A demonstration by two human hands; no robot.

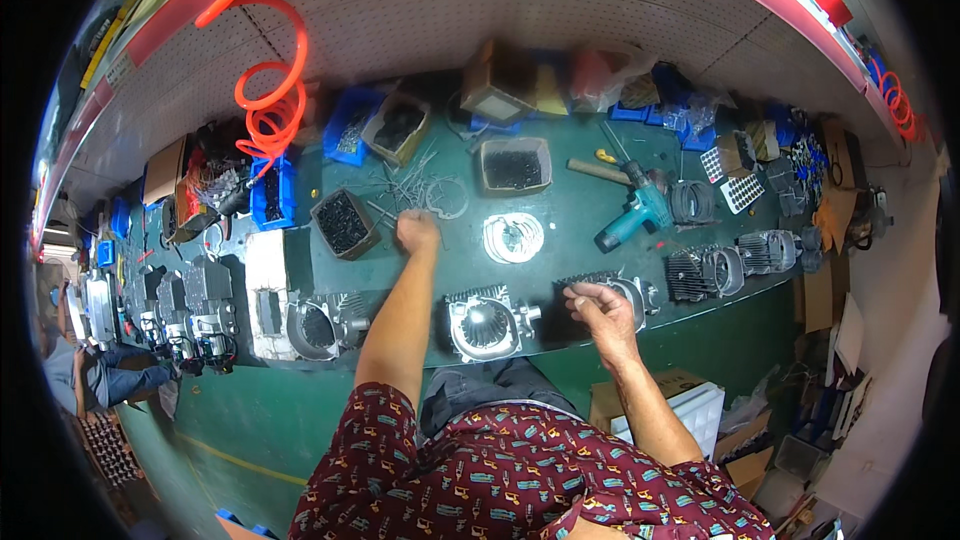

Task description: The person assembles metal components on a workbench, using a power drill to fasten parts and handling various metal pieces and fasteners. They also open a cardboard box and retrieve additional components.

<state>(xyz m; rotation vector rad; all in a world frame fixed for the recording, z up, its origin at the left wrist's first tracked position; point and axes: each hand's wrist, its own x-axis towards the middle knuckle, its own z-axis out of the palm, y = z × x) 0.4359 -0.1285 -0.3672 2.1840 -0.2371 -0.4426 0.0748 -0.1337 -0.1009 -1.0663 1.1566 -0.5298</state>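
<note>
My left hand is closed on the green bench, beside a small open box of dark screws. A thin metal rod shows at its fingertips; whether the fingers grip it is unclear. Loose thin wires lie just beyond. In a pinch, my right hand hovers by the left side of a metal housing, partly covering it; what the fingertips hold is too small to make out. Between my hands, near the front edge, sits another silver motor housing with a round opening. A stack of pale metal rings lies behind it.
A teal cordless drill and a hammer lie behind my right hand. Another box of dark small parts stands at the back. More housings line the front edge. An orange coiled hose hangs at left; a person sits far left.
</note>
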